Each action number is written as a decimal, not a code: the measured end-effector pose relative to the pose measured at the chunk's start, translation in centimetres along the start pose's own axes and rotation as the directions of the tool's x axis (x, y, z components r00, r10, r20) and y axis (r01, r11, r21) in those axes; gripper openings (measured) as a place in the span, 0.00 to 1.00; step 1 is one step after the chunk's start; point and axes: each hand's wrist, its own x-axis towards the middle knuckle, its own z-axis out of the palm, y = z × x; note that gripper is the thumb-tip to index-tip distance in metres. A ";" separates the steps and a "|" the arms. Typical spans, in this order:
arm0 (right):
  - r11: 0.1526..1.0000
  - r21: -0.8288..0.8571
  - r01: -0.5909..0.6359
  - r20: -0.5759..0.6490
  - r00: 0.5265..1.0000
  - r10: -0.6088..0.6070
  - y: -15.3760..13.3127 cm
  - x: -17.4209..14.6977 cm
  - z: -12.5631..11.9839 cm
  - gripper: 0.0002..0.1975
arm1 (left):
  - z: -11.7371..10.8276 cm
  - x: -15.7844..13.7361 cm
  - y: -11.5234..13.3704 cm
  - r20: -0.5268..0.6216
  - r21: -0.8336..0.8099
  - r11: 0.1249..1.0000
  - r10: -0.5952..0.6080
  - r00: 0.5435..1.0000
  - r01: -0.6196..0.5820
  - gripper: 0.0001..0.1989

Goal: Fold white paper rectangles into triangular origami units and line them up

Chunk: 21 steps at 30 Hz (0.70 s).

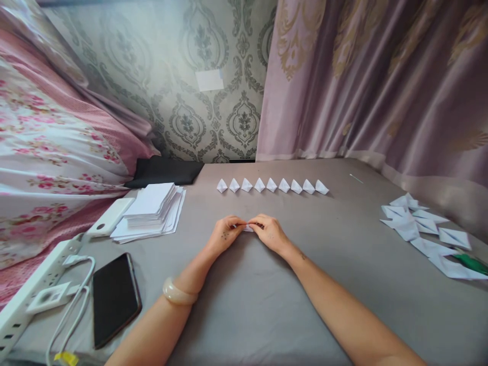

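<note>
My left hand [227, 233] and my right hand [269, 231] meet at the middle of the grey-covered table. Between their fingertips is a small piece of folded white paper [248, 228], pinched from both sides; most of it is hidden by the fingers. Beyond the hands stands a row of several small pointed paper shapes [271, 185], folded from white paper and evenly spaced. Far off to the right lies a loose group of several larger folded paper pieces [407, 227].
At left a stack of white paper [150, 203] sits beside a white power bank [111, 217] and a black cloth [163, 171]. Nearer are a phone [115, 300], a power strip [38, 284] and white cables [82, 300]. A green object [471, 263] lies at the right edge.
</note>
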 end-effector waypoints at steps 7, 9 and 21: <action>1.000 -0.025 0.005 0.001 1.000 -0.005 -0.3 -0.4 0.5 0.09 | 0.3 -0.1 -0.5 0.002 0.037 0.999 -0.009 1.000 0.009 0.09; 1.000 -0.028 0.002 0.001 1.000 -0.002 -0.5 -0.4 0.5 0.08 | 0.3 -0.1 -0.6 -0.001 0.041 0.999 -0.019 1.000 0.019 0.09; 0.997 -0.009 -0.076 0.041 0.996 0.077 -1.1 -0.3 -0.1 0.07 | 0.3 -0.2 0.7 -0.019 0.004 0.981 -0.192 0.981 0.192 0.06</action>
